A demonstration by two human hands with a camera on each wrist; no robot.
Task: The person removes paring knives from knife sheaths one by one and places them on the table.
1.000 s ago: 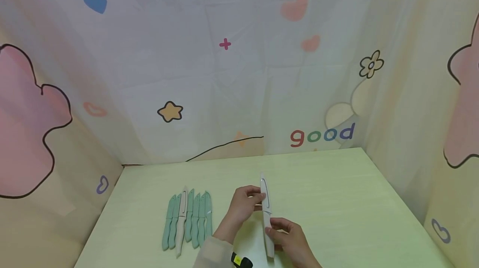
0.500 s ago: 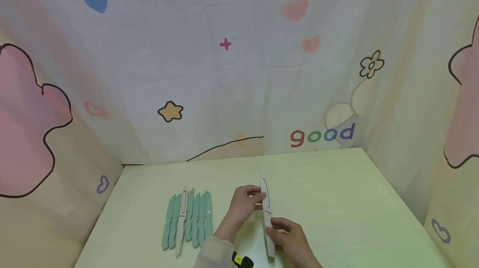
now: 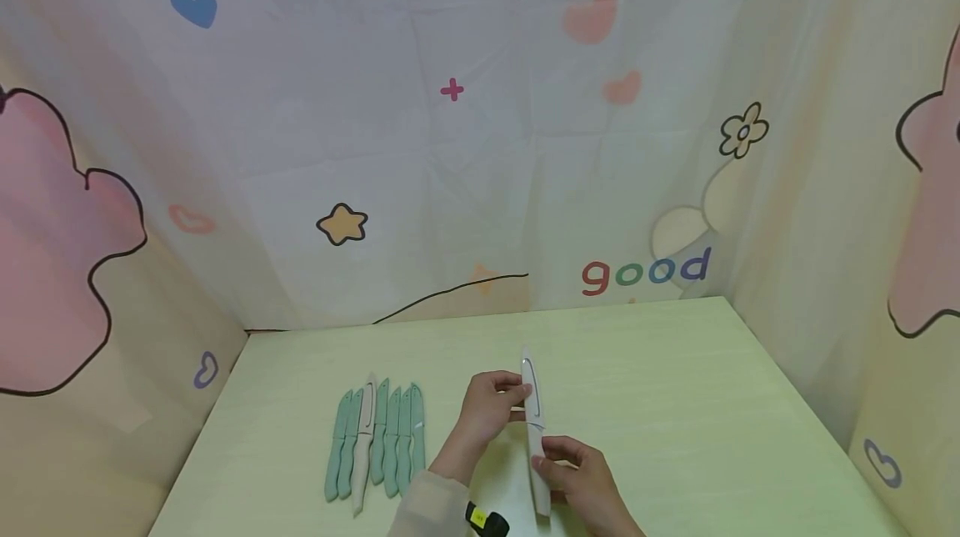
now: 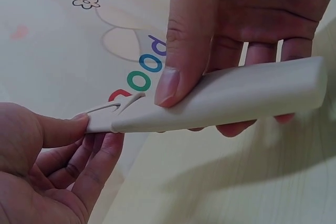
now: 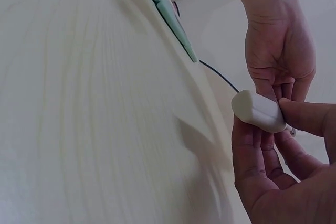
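A white knife in a white sheath (image 3: 535, 437) is held up over the table between both hands. My left hand (image 3: 486, 412) pinches the sheathed blade end between thumb and fingers. Lower down, my right hand (image 3: 581, 479) grips the thick white handle, thumb on one side and fingers on the other. In the left wrist view the handle (image 4: 236, 95) points right and the sheath (image 4: 102, 121) meets it near the left fingertips. From the right wrist, the handle's rounded butt (image 5: 257, 111) faces the camera, and most of the sheath is hidden.
On the table (image 3: 675, 404), left of the hands, several green sheathed knives (image 3: 345, 445) lie in a row, with one white knife (image 3: 363, 445) among them. A patterned cloth (image 3: 450, 187) hangs behind and at both sides. The left wrist wears a black band (image 3: 486, 520).
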